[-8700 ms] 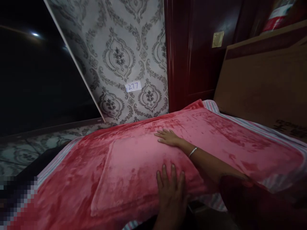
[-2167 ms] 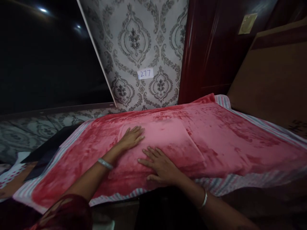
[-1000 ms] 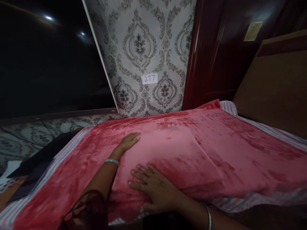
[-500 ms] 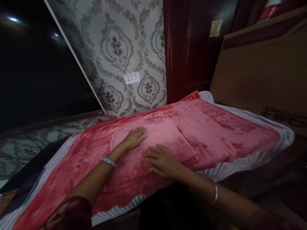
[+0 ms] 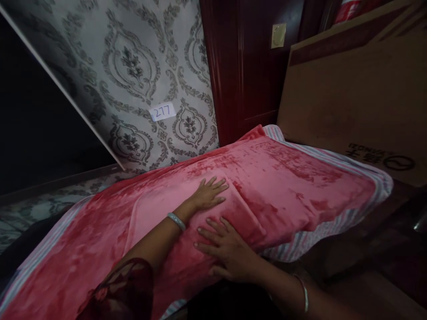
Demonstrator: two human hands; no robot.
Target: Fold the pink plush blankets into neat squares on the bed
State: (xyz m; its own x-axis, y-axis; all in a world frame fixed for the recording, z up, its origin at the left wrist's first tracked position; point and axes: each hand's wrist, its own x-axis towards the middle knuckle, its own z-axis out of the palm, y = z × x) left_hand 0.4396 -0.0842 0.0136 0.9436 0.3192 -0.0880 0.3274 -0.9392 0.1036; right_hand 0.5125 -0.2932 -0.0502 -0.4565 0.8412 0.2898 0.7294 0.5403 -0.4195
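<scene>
A folded pink plush cloth (image 5: 150, 213) lies flat on a larger pink-red plush blanket (image 5: 293, 186), whose edge is striped white, grey and pink. My left hand (image 5: 209, 194) rests palm down on the folded cloth near its right part, fingers spread. Closer to me, my right hand (image 5: 230, 251) lies on the same cloth toward its near side, with the fingers stretched out and apart. Neither hand grips anything. Each wrist wears a bangle.
Behind the blanket stands a patterned wallpapered wall (image 5: 133, 66) with a paper label (image 5: 163, 111) reading 277. A dark screen (image 5: 40, 111) is at the left. A dark red wooden door panel (image 5: 253, 66) and a large cardboard box (image 5: 350, 98) are at the right.
My left hand has slid to the right across the folded cloth, its fingers spreading. My right hand stays on the cloth, fingers wider apart. The camera view has shifted somewhat.
</scene>
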